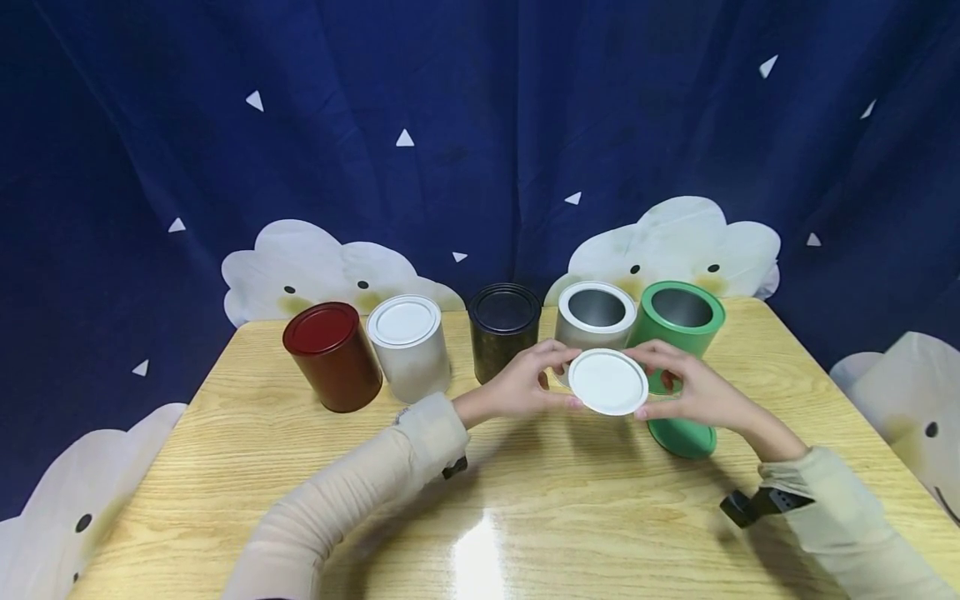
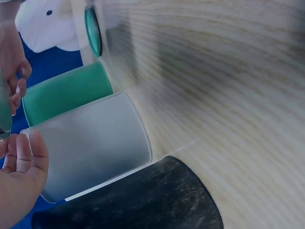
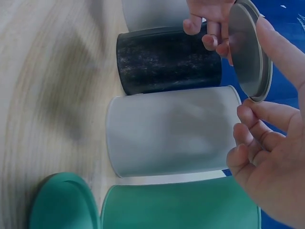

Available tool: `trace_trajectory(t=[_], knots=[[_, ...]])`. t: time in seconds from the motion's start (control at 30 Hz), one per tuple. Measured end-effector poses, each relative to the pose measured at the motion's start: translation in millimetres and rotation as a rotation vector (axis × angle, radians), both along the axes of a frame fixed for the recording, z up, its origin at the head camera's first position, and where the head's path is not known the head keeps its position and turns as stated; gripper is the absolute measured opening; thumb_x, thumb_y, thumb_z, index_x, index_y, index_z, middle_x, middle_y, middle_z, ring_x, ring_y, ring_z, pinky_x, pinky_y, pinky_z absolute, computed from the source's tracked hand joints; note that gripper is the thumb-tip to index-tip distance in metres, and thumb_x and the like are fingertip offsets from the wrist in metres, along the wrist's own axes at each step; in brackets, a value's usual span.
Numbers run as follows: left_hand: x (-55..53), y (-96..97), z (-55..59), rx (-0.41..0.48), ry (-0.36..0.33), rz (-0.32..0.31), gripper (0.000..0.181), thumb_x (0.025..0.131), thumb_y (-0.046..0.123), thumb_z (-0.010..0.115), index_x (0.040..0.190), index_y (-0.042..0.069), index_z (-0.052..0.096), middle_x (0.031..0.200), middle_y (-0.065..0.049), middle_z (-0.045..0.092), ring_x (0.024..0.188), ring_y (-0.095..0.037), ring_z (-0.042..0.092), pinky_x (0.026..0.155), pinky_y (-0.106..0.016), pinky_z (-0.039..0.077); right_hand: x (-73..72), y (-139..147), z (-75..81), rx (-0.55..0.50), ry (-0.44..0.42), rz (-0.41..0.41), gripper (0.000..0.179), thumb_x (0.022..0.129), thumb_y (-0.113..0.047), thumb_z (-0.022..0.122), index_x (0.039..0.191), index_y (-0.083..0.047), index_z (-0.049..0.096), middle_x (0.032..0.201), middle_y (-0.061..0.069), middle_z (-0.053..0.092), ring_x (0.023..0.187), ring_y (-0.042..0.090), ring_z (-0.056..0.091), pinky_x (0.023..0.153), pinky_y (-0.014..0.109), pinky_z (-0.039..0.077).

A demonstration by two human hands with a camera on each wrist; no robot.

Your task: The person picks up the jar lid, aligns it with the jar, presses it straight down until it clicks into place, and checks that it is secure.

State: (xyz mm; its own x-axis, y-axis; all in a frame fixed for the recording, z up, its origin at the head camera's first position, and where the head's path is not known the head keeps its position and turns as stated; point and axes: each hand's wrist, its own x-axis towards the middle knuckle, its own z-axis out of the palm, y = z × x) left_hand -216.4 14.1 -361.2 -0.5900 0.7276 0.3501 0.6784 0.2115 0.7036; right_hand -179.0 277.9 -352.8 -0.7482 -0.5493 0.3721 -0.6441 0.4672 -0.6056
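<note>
Between them, both hands hold a white round can lid (image 1: 608, 382) by its edges, raised above the wooden table. The left hand (image 1: 531, 379) grips its left side, thumb below and fingers at the top. On the opposite side the right hand (image 1: 693, 390) pinches the rim, its thumb low and its fingers above. In the right wrist view the lid's grey underside (image 3: 245, 52) with its raised ring shows. Just behind the lid stands an open white can (image 1: 596, 310), its inside visible. Beside that is an open green can (image 1: 678, 321), with a green lid (image 1: 684, 437) lying in front.
A closed black can (image 1: 504, 329), a closed white can (image 1: 408, 346) and a closed dark red can (image 1: 333, 357) continue the row to the left. All stand on the wooden table (image 1: 390, 517). Behind hangs a dark blue curtain (image 1: 480, 108) with clouds and small white triangles.
</note>
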Motion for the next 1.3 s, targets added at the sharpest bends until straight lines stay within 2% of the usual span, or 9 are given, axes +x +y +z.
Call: trace_trajectory(t=[0.27,0.5,0.83,1.0,1.1,1.3], knots=[[-4.4,3.2,6.6,0.012,0.036,0.047,0.066,0.071,0.015,0.079,0.126,-0.005,0.05,0.105,-0.009,0.053,0.088,-0.021,0.05,0.063,-0.027,0.047,-3.8,-2.9,12.8,0.013,0.01,-0.026,0.068,0.06,-0.004,0.083,0.121,0.001,0.055,0.108,0.005,0.052,0.065,0.011,0.038,0.052,0.027,0.033],[-7.6,3.9,11.2,-0.016,0.075,0.068,0.066,0.072,0.019,0.078,0.127,-0.002,0.05,0.107,-0.009,0.052,0.084,-0.014,0.047,0.059,-0.016,0.042,-8.8,-2.9,17.9,0.022,0.019,-0.027,0.07,0.059,-0.005,0.083,0.122,0.001,0.054,0.108,0.005,0.051,0.065,0.013,0.038,0.052,0.029,0.033],[-15.3,2.8,22.8,-0.026,0.109,0.094,0.065,0.072,0.02,0.078,0.127,-0.002,0.05,0.111,-0.01,0.052,0.085,-0.016,0.049,0.059,-0.017,0.041,-18.7,-3.9,32.7,0.069,0.05,-0.032,0.065,0.062,-0.006,0.082,0.121,0.002,0.055,0.104,0.002,0.049,0.062,0.015,0.038,0.053,0.028,0.033],[-19.7,2.3,28.8,-0.049,0.105,0.096,0.067,0.074,0.022,0.077,0.129,-0.004,0.047,0.113,-0.009,0.051,0.086,-0.014,0.048,0.061,-0.017,0.041,-24.0,-3.3,38.0,0.101,0.067,-0.04,0.066,0.064,-0.009,0.082,0.122,0.002,0.054,0.101,0.001,0.049,0.063,0.015,0.038,0.053,0.027,0.033],[-22.6,2.2,33.3,-0.057,0.107,0.095,0.068,0.074,0.022,0.076,0.13,-0.004,0.046,0.112,-0.009,0.05,0.086,-0.015,0.048,0.061,-0.018,0.041,-27.3,-3.0,41.1,0.107,0.079,-0.046,0.067,0.062,-0.009,0.082,0.122,0.002,0.054,0.097,0.0,0.047,0.063,0.015,0.037,0.053,0.028,0.034],[-29.6,3.6,41.4,-0.051,0.135,0.099,0.065,0.074,0.022,0.076,0.128,-0.003,0.049,0.107,-0.009,0.051,0.083,-0.015,0.049,0.059,-0.017,0.041,-31.9,-2.7,50.1,0.111,0.062,-0.053,0.066,0.064,-0.01,0.082,0.123,0.0,0.054,0.098,0.001,0.048,0.064,0.015,0.038,0.054,0.027,0.034]])
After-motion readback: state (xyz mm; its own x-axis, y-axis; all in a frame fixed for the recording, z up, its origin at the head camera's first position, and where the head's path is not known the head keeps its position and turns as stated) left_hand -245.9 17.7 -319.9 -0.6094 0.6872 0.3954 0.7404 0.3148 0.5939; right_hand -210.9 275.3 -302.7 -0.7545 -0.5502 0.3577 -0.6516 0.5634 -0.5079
